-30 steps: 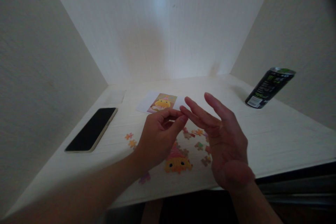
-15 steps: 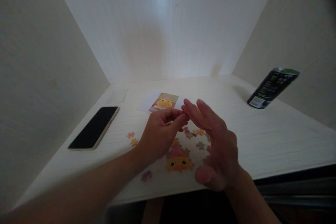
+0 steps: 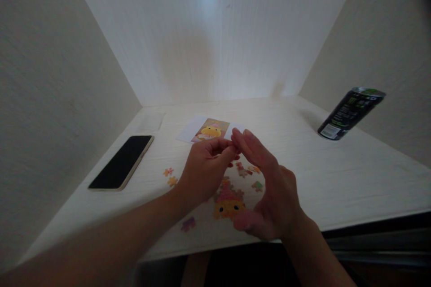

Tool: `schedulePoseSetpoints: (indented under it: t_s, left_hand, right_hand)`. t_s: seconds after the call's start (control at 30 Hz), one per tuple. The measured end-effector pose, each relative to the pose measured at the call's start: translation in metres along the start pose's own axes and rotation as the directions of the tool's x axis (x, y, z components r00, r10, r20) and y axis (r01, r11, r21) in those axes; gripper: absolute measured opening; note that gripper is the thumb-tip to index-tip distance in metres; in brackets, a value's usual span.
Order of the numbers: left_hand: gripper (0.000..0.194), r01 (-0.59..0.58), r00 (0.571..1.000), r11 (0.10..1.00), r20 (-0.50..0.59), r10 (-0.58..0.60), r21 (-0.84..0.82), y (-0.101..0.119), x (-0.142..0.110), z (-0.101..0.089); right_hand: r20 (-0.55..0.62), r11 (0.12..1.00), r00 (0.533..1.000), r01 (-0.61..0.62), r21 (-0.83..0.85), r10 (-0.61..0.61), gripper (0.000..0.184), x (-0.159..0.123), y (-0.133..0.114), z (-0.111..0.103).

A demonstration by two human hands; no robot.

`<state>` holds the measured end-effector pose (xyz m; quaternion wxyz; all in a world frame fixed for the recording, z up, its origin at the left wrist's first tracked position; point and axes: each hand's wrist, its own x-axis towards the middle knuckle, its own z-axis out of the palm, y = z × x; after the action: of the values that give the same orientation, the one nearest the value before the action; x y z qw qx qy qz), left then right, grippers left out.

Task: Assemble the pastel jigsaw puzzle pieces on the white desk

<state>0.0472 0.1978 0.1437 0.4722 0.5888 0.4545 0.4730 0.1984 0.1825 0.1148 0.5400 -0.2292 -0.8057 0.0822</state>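
In the head view my left hand [image 3: 210, 168] is closed in a pinch above the puzzle pieces; whatever lies between its fingertips is hidden. My right hand [image 3: 269, 184] has its thumb and fingers spread, with its fingertips close to or touching those of the left. Below them lies a partly joined jigsaw puzzle [image 3: 229, 204] showing a yellow face with dark eyes and a pink hat. Loose puzzle pieces [image 3: 242, 169] are scattered beyond it, partly covered by my hands. To the left are orange pieces [image 3: 172, 181] and a purple piece [image 3: 188, 224].
A picture card [image 3: 212, 129] with the yellow figure lies on white paper behind my hands. At left a phone [image 3: 121, 163] lies near a clear flat packet [image 3: 151, 122]. A black drink can [image 3: 348, 114] stands at right. Walls enclose the white tabletop [image 3: 353, 175].
My right hand has shifted left, its thumb now over the puzzle's lower right edge. My left hand stays almost in place, still pinched.
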Motion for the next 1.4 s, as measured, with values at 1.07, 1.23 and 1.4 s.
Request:
schedulePoseSetpoints:
  t_s: [1.07, 1.23, 1.4]
  left_hand:
    - [0.027, -0.028, 0.998, 0.999, 0.055, 0.026, 0.035, -0.009, 0.004, -0.003]
    - [0.022, -0.062, 0.997, 0.997, 0.052, 0.059, 0.045, -0.009, 0.004, -0.002]
    - [0.024, -0.063, 0.997, 0.997, 0.04, 0.062, 0.038, -0.009, 0.004, -0.002]
  right_hand:
    - [0.03, 0.99, 0.993, -0.114, 0.083, 0.111, 0.1, -0.007, 0.003, 0.003]
    - [0.034, 0.989, 0.992, -0.123, 0.081, 0.121, 0.098, -0.007, 0.002, 0.003]
    - [0.01, 0.965, 0.98, -0.199, 0.169, 0.2, 0.097, -0.011, 0.005, 0.005]
